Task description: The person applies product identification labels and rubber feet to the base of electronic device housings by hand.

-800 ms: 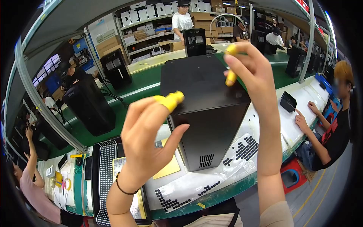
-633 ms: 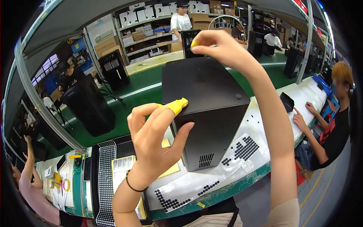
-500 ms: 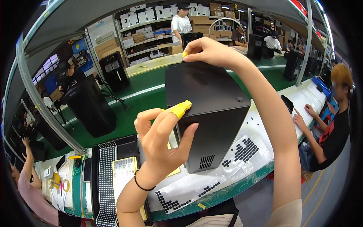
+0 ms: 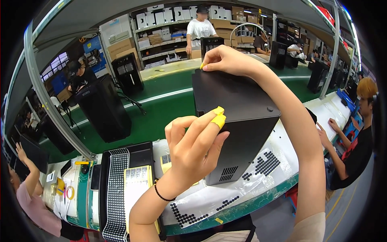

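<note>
On the long, white-covered, green-edged table [image 4: 287,141], a tall, black, box-shaped, metal-looking case [image 4: 246,137] stands with its long axis upright, slotted face toward the person. The left hand [image 4: 193,145], thumb apart from fingers, is at its near top edge; the right hand [image 4: 225,60] pinches fingertips together at the far-left corner. A small, flat, black disc [image 4: 270,109] sits near-right.

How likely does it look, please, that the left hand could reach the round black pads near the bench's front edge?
Probably yes: the left hand is by the front top edge of the black box, and the round black pads lie in front of it, with nothing seen standing between.
</note>
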A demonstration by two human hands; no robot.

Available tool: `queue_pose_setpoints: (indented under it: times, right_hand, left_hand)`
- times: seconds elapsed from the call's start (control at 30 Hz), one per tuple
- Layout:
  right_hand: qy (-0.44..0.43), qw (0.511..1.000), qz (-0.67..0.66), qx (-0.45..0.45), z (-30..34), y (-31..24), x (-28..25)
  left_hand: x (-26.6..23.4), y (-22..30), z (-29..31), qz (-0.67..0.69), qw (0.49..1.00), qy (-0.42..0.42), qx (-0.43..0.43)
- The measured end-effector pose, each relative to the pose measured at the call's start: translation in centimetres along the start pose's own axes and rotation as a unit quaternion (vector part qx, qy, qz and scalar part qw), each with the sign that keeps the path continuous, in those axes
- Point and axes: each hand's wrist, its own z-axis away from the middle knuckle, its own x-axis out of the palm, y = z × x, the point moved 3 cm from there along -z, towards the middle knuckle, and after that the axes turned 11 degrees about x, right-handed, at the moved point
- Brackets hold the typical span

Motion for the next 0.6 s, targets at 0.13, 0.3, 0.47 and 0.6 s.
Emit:
queue_pose_setpoints:
  times: [0.13, 0.3, 0.47, 0.6]
  right_hand:
    - [-0.004, 1.000, 0.013, -0.027, 1.3, -0.4, -0.1]
    - [-0.045, 0.997, 0.059, -0.011, 3.5, -0.3, 0.2]
    - [-0.002, 0.990, 0.138, -0.029, 3.7, -1.5, 0.6]
    - [0.024, 0.985, 0.172, -0.007, 4.2, -2.3, -0.1]
  left_hand:
    - [0.0, 0.0, 0.1, -0.016, 1.000, -0.007, 0.022]
    - [-0.3, -0.7, -0.4, 0.034, 0.999, 0.010, 0.010]
    - [-3.1, -3.6, -0.6, 0.081, 0.996, -0.001, -0.040]
    - [-5.0, -6.9, 2.1, 0.036, 0.990, 0.019, -0.138]
